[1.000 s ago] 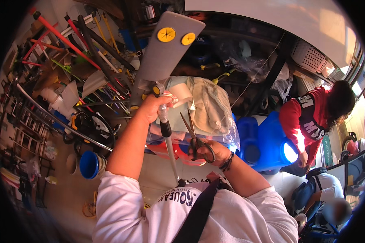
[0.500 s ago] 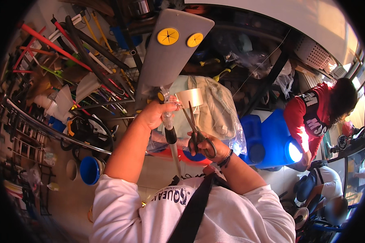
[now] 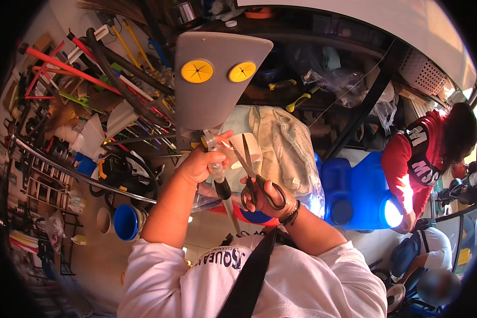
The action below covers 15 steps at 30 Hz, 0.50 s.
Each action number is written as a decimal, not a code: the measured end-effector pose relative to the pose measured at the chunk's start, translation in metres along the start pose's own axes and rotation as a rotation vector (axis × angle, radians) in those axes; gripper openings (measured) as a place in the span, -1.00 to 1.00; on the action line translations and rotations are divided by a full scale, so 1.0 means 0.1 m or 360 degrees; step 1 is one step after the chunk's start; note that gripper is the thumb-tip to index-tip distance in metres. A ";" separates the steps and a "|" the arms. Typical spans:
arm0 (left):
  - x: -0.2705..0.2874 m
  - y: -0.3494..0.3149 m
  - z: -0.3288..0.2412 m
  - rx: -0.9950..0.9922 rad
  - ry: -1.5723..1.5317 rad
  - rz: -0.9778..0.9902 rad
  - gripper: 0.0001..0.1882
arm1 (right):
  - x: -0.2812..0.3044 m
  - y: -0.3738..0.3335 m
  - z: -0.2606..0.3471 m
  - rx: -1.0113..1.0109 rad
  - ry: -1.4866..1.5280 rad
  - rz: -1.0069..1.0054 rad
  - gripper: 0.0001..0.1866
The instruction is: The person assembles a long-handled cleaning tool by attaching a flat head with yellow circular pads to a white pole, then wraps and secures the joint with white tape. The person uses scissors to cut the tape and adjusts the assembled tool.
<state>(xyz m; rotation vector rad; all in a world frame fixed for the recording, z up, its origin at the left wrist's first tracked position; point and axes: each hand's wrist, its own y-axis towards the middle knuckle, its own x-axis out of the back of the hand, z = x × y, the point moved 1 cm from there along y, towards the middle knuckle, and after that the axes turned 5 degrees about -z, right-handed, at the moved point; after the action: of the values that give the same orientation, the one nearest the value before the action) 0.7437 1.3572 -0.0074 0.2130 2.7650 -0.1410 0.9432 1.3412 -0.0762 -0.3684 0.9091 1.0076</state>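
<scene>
My left hand point(image 3: 202, 161) is closed round the neck of a flat mop with a pole. Its grey plate point(image 3: 209, 103) carries two yellow slotted discs and tilts up beyond the hand. Clear wrapping covers the pole below the fingers, above a black sleeve. A roll of tape point(image 3: 250, 150) sits just right of my left fingertips; whether they touch it is hidden. With fingers through the loops, my right hand point(image 3: 267, 199) holds scissors point(image 3: 253, 168), their blades apart and pointing up beside the roll.
Behind the tape lies beige cloth in clear plastic point(image 3: 281, 143). Blue jerrycans point(image 3: 358, 185) stand to its right, near a person in red point(image 3: 418, 148). Another person point(image 3: 424, 249) crouches lower right. Colourful poles point(image 3: 79, 69), a metal rail point(image 3: 74, 169) and a blue bucket point(image 3: 126, 222) are left.
The mop plate has swung a little left and faces me more. The tape roll has turned and the scissor blades are spread wider. My left index finger is raised now.
</scene>
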 end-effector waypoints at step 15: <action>0.02 0.01 -0.05 0.0108 0.0187 -0.0055 -0.72 | -0.12 0.06 0.19 -0.0117 -0.0155 -0.0079 -0.20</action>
<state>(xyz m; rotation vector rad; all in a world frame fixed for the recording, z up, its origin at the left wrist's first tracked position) 0.7398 1.3591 -0.0035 0.1968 2.8842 -0.2385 0.9442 1.3500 -0.0547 -0.3984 0.7732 1.0066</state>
